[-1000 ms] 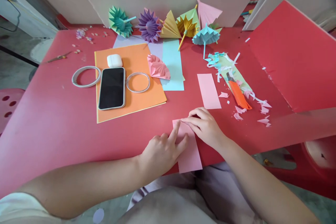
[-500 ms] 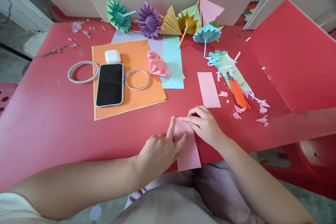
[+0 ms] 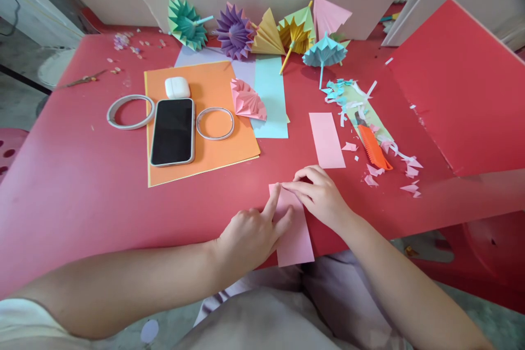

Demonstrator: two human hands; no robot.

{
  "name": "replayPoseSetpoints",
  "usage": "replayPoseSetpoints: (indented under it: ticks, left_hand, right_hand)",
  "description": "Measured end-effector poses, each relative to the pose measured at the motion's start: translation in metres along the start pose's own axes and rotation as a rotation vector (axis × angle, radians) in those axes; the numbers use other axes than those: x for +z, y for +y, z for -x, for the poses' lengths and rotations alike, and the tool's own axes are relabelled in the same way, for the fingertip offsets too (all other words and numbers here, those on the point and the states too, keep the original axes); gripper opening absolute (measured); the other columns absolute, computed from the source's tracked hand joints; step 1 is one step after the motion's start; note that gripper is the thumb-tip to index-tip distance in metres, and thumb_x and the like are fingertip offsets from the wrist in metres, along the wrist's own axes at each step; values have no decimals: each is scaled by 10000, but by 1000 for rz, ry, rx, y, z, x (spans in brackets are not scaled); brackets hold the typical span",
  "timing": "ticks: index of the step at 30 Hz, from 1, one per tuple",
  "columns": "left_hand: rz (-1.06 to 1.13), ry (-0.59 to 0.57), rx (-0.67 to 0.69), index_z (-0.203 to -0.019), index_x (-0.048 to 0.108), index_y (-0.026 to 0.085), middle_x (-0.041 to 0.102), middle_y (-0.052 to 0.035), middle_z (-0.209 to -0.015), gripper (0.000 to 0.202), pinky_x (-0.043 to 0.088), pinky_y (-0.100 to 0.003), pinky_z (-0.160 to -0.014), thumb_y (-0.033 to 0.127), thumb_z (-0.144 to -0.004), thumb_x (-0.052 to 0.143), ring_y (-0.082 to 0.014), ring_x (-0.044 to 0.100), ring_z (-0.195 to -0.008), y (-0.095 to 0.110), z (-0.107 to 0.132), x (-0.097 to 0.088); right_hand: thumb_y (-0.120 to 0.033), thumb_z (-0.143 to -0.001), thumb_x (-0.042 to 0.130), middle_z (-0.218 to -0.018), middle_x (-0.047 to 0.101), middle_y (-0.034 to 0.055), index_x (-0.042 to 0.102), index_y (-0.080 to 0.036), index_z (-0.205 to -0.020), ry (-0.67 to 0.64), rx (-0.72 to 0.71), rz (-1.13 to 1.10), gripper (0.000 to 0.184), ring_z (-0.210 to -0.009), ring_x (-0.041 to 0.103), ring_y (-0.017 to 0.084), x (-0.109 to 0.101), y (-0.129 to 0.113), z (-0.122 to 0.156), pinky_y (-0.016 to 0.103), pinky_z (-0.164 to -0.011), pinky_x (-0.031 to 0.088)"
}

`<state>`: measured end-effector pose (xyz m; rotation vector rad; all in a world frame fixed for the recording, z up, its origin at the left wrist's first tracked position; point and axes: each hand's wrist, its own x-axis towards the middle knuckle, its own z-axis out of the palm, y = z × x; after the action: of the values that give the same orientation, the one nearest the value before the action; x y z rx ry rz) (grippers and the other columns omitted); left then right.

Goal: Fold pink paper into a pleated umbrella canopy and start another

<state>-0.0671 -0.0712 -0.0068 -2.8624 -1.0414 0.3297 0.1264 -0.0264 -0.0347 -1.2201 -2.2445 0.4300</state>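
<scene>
A pink paper strip (image 3: 296, 235) lies at the near edge of the red table (image 3: 82, 186), its lower end hanging over the edge. My left hand (image 3: 251, 232) presses on the strip's left side with forefinger and thumb, the other fingers curled. My right hand (image 3: 320, 194) pinches the strip's top end with its fingertips. A second pink strip (image 3: 326, 140) lies flat just beyond my right hand.
An orange sheet (image 3: 217, 142) carries a phone (image 3: 173, 131), an earbud case (image 3: 177, 87) and a tape ring (image 3: 215, 123); another ring (image 3: 130, 111) lies to its left. A folded pink fan (image 3: 247, 100), several paper umbrellas (image 3: 266, 33), an orange cutter (image 3: 372, 146) and paper scraps (image 3: 406, 169) surround them.
My left forefinger slid slightly along the strip's top left corner. The view shifted a little. Both hands stay on the pink strip.
</scene>
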Motion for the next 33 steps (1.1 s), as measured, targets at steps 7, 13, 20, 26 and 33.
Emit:
replayPoseSetpoints:
  ticks: [7, 13, 20, 26, 33]
  left_hand:
    - [-21, -59, -20, -1360, 379, 292, 339, -282, -1412, 471, 337, -245, -355, 328, -891, 393, -110, 532, -369, 0, 0, -6]
    - [-31, -47, -2, -1364, 377, 284, 350, -298, -1401, 472, 355, -248, -365, 327, -894, 381, -119, 542, -378, 0, 0, -4]
    - [-32, -68, 20, -1375, 365, 269, 349, -307, -1402, 482, 357, -247, -373, 325, -897, 376, -121, 549, -388, -2, -1, -5]
    - [-31, -65, 23, -1363, 375, 263, 343, -317, -1400, 494, 353, -253, -371, 275, -870, 408, -128, 549, -385, -1, 0, -4]
    - [-21, -73, 26, -1361, 380, 268, 350, -320, -1391, 488, 356, -253, -365, 273, -874, 397, -128, 544, -380, -1, -1, -5]
  right_hand:
    - [-167, -898, 488, -804, 591, 53, 715, -248, -985, -20, -9, 28, 256, -827, 497, 157, -2, -1, -1, 312, -746, 475]
    - [-133, -885, 483, -813, 586, 57, 713, -235, -999, -28, -21, 45, 276, -839, 492, 160, -3, -1, -1, 313, -767, 469]
    - [-79, -852, 459, -853, 585, 62, 691, -227, -1060, -57, -43, 98, 345, -858, 488, 178, -2, -5, -1, 347, -796, 460]
    - [-85, -874, 444, -820, 584, 56, 722, -241, -971, -39, 26, 56, 333, -841, 500, 174, -7, -1, -2, 338, -768, 461]
    - [-34, -837, 450, -814, 598, 44, 736, -273, -917, -34, 84, 34, 381, -846, 499, 180, -15, 8, 0, 343, -761, 465]
